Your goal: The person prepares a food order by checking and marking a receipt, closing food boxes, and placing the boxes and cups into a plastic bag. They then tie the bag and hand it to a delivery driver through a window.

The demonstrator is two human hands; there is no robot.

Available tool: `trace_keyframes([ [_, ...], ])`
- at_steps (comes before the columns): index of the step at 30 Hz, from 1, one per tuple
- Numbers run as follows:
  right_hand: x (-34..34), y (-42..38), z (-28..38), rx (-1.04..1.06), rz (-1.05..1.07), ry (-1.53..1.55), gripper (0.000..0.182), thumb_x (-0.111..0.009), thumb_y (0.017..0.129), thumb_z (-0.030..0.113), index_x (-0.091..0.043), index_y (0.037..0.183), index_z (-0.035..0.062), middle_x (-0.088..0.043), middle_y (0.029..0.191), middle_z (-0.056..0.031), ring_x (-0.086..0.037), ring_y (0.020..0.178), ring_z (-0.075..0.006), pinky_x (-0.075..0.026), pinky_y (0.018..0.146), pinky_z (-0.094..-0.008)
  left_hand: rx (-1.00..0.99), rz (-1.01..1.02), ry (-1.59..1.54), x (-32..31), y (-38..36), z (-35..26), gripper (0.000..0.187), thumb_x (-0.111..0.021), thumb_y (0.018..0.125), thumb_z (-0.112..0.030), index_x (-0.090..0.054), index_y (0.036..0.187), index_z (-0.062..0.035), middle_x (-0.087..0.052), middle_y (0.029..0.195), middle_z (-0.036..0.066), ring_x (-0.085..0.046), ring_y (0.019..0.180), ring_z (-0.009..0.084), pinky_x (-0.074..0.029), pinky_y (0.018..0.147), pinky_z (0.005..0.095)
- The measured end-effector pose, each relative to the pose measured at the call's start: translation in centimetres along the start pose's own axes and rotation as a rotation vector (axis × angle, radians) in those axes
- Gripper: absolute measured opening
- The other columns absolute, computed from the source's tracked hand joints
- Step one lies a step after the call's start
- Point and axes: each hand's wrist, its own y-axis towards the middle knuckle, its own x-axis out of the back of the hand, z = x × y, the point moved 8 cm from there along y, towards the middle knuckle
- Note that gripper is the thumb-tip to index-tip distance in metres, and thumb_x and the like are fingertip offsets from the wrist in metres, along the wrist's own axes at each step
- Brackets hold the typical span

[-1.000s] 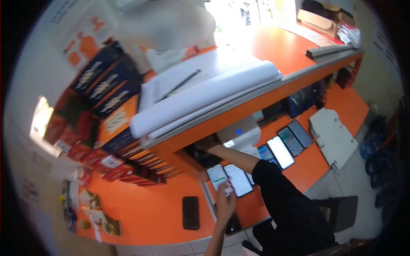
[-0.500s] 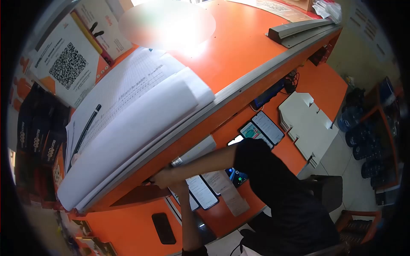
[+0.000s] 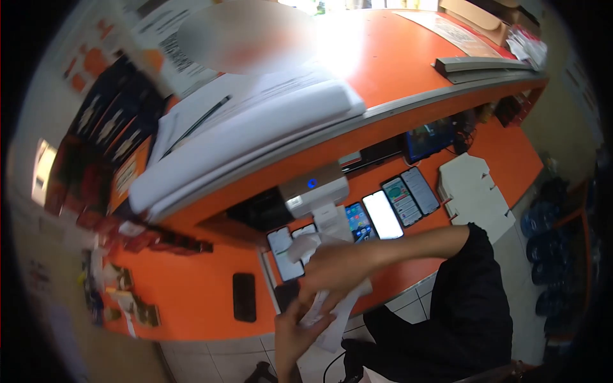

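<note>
My right hand (image 3: 341,268) is over the front of the orange desk, its fingers closed on a crumpled white paper slip. My left hand (image 3: 297,329) is just below it, thumb and fingers pinching the slip's lower part. The white paper slip (image 3: 335,329) hangs down beneath my hands past the desk edge; any print on it is blurred. Behind my right hand, another strip of paper (image 3: 329,220) lies in front of a grey and white device with a blue light (image 3: 313,184). A phone with a lit white screen (image 3: 383,215) rests nearby.
Several phones lie on the desk, including a dark one (image 3: 244,297) at left. White folded boards (image 3: 476,188) are stacked at right. Above, a raised orange counter (image 3: 396,70) holds curled paper sheets (image 3: 255,147) and a pen (image 3: 198,124). Water bottles (image 3: 543,246) stand right.
Both hands have come away from under the counter's edge toward the desk's front and now hold the paper slip. The view has turned, revealing the device with the blue light.
</note>
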Motion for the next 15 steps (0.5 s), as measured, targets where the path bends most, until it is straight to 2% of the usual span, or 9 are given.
trace_keyframes([
  [2,1.5,1.1,1.0,-0.038,0.139,-0.105,0.03,-0.071,0.075,0.032,-0.068,0.094,0.0092,-0.068,0.078,-0.0079,-0.067,0.07,-0.0227,-0.05,0.062,-0.0351,0.083,0.1,-0.009,2.2,-3.4,3.6,0.036,-0.079,0.071,-0.011,-0.065,0.101,0.0031,-0.07,0.083,0.012,-0.067,0.07,0.0142,-0.051,0.062,0.0228],
  [3,2.4,1.8,1.7,-0.064,0.156,-0.175,0.03,-0.072,0.074,0.032,-0.068,0.092,0.0078,-0.069,0.078,-0.0083,-0.067,0.07,-0.0225,-0.05,0.062,-0.0347,0.098,0.009,-0.162,3.6,-5.4,3.8,0.023,-0.078,0.072,-0.009,-0.069,0.089,0.0035,-0.07,0.079,0.011,-0.066,0.069,0.0134,-0.051,0.064,0.0244],
  [4,3.0,2.8,2.4,-0.085,0.176,-0.245,0.03,-0.073,0.073,0.032,-0.069,0.089,0.0064,-0.069,0.079,-0.0088,-0.067,0.07,-0.0224,-0.049,0.061,-0.0343,0.101,-0.026,-0.184,4.6,-7.4,4.7,0.024,-0.078,0.072,-0.008,-0.069,0.091,0.0036,-0.07,0.079,0.011,-0.066,0.07,0.0129,-0.051,0.064,0.0245],
  [6,2.7,5.9,4.1,0.021,0.152,-0.11,0.029,-0.073,0.074,0.03,-0.069,0.084,0.0032,-0.068,0.076,-0.0092,-0.066,0.067,-0.022,-0.049,0.059,-0.0331,0.126,-0.109,-0.231,6.6,-12.3,7.3,0.024,-0.077,0.073,-0.006,-0.068,0.093,0.0038,-0.07,0.081,0.011,-0.065,0.071,0.012,-0.051,0.064,0.0247],
  [8,1.8,9.5,7.0,0.035,0.147,-0.006,0.028,-0.074,0.074,0.028,-0.068,0.08,0.0019,-0.068,0.073,-0.0085,-0.066,0.065,-0.0205,-0.048,0.057,-0.0316,0.116,-0.235,-0.298,8.1,-16.9,8.0,0.025,-0.076,0.074,-0.005,-0.067,0.095,0.0046,-0.07,0.083,0.01,-0.064,0.074,0.0109,-0.05,0.065,0.0246],
  [9,1.0,11.5,9.7,0.104,0.177,0.009,0.025,-0.075,0.073,0.025,-0.068,0.077,0.0014,-0.068,0.07,-0.0079,-0.065,0.063,-0.017,-0.047,0.055,-0.029,0.095,-0.292,-0.32,8.8,-19.2,8.7,0.025,-0.076,0.074,-0.005,-0.067,0.096,0.0047,-0.07,0.083,0.01,-0.064,0.074,0.0109,-0.05,0.066,0.0245],
  [10,0.2,13.3,12.0,0.063,0.206,0.042,0.024,-0.077,0.072,0.023,-0.068,0.077,0.0015,-0.067,0.069,-0.0073,-0.065,0.063,-0.014,-0.046,0.054,-0.0275,0.08,-0.348,-0.343,9.6,-21.8,9.4,0.026,-0.076,0.074,-0.005,-0.066,0.096,0.0049,-0.069,0.084,0.01,-0.064,0.075,0.0109,-0.05,0.066,0.0245],
  [12,-2.3,17.6,16.2,0.01,0.249,0.031,0.024,-0.078,0.072,0.023,-0.068,0.077,0.0015,-0.067,0.068,-0.0058,-0.064,0.062,-0.0122,-0.046,0.053,-0.0264,0.067,-0.455,-0.445,11.1,-26.5,10.5,0.026,-0.075,0.075,-0.004,-0.065,0.098,0.0044,-0.069,0.085,0.009,-0.063,0.076,0.0104,-0.05,0.067,0.0238],
  [15,-6.9,24.3,23.1,0.101,0.395,0.0,0.024,-0.078,0.072,0.024,-0.069,0.077,0.0023,-0.068,0.068,-0.0043,-0.064,0.061,-0.0109,-0.046,0.052,-0.0249,0.052,-0.624,-0.525,13.5,-33.9,12.5,0.027,-0.074,0.077,-0.003,-0.064,0.1,0.004,-0.069,0.087,0.009,-0.063,0.075,0.0099,-0.05,0.066,0.023],
])
